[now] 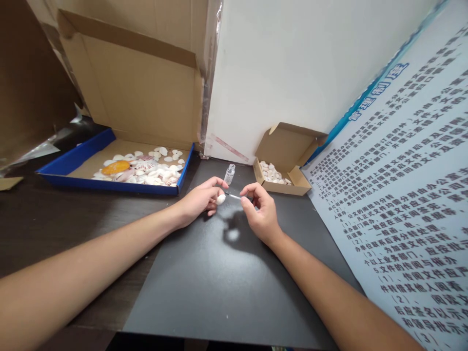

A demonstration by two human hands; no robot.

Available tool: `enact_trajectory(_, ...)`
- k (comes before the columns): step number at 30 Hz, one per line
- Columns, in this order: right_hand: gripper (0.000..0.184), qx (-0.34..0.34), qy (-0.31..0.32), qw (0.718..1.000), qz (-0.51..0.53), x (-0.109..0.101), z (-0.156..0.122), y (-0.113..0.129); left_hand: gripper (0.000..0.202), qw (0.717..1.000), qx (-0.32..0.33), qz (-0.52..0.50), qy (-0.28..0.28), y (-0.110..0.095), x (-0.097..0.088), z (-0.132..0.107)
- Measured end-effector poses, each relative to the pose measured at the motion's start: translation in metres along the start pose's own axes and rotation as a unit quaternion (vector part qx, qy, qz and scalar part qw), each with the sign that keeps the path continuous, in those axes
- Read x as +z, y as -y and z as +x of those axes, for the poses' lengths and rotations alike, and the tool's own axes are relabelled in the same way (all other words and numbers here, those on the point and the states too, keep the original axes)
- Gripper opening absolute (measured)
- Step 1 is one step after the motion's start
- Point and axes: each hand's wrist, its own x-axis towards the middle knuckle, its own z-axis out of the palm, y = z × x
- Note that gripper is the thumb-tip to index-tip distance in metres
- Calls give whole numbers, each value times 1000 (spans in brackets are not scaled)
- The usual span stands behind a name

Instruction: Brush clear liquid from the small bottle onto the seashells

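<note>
Near the centre, the ridged shell [221, 199] was creamy white, and the thin tool [234, 196] at its three o'clock had a pale shaft. The bottle [229, 174], at the shell's one o'clock, was clear with small dark print. The mat [219, 297] at six o'clock was dark grey; the table [113, 297] at eight, dark brown. At nine, the large box [120, 186] had blue sides and a brown inside; its shells [161, 173] were mostly white, some pink-streaked, one orange. At three, the small box [292, 146] was brown, its shells white. The poster [420, 195] beyond was pale blue with rows of dark characters.
</note>
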Motion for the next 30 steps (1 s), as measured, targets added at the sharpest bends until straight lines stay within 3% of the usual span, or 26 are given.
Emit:
enact_trajectory(5, 11, -14, 39, 999, 22, 0, -2, 2, 31, 1000, 8, 9, 16, 1, -1, 1)
enact_trajectory(18, 11, 8, -11, 1000, 4, 0, 1, 2, 22, 998, 21, 46, 32, 4, -3, 1)
enact_trajectory(25, 12, -21, 21, 999, 27, -1, 0, 3, 20, 998, 21, 45, 31, 3, -2, 0)
enact_trajectory(30, 11, 4, -8, 1000, 9, 0, 1, 1, 22, 998, 19, 43, 34, 4, -3, 1)
